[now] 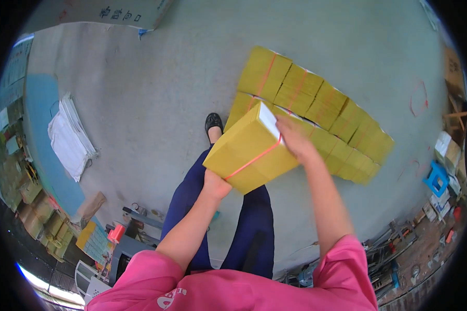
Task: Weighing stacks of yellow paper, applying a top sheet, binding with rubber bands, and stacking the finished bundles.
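Between both hands I hold a thick yellow bundle (246,147), bound by a pink strap and showing a white end face at its upper right. My left hand (216,185) grips its lower left corner near the strap. At the right end my right hand (294,139) presses against the white face and is a little blurred; its fingertips are partly hidden. Just beyond, rows of similar yellow bundles (324,99) lie packed side by side on the floor, several with pink straps. The held bundle overlaps the near row in view, and I cannot tell whether they touch.
White folded sacks (71,139) lie on the floor at left. A dark machine (135,228) stands close by my left leg. At right are a blue plastic stool (437,178), a cardboard box (453,71) and metal clutter (394,249). A loose pink strap (419,98) lies beyond the rows.
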### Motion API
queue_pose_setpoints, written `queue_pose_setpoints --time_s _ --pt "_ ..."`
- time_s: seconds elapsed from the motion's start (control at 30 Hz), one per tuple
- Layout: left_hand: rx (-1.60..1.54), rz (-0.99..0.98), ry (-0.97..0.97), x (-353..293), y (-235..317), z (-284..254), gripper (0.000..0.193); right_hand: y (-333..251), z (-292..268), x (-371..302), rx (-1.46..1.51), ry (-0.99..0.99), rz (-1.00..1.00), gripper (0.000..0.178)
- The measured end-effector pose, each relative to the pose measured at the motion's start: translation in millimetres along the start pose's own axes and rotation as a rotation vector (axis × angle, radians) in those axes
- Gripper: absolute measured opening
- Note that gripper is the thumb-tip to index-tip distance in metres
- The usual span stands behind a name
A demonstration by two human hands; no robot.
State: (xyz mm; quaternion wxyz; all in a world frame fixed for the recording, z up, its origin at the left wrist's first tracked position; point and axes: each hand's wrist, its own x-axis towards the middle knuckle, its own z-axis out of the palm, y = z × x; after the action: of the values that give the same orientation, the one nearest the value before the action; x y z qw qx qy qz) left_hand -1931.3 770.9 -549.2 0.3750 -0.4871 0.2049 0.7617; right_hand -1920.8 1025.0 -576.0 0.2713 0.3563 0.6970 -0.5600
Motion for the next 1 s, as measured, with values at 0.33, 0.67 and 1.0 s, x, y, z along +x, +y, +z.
queue_pose_setpoints --time_s 0.33,0.67,1.0 --pt "-0.115 0.104 -0.050 213.8 -0.2 33.0 0.038 -51.9 -66.2 224.6 -0.068 -0.233 0.115 0.043" --pt "-0.047 -0.021 0.066 267.7 0.8 37.5 0.052 -22.2 -80.4 314.4 -0.351 -0.229 -0.050 0.039" --pt "-0.039 -0.018 0.001 283.8 -25.7 38.3 0.063 -22.0 -97.9 327.4 -0.451 -0.055 -0.065 0.043"
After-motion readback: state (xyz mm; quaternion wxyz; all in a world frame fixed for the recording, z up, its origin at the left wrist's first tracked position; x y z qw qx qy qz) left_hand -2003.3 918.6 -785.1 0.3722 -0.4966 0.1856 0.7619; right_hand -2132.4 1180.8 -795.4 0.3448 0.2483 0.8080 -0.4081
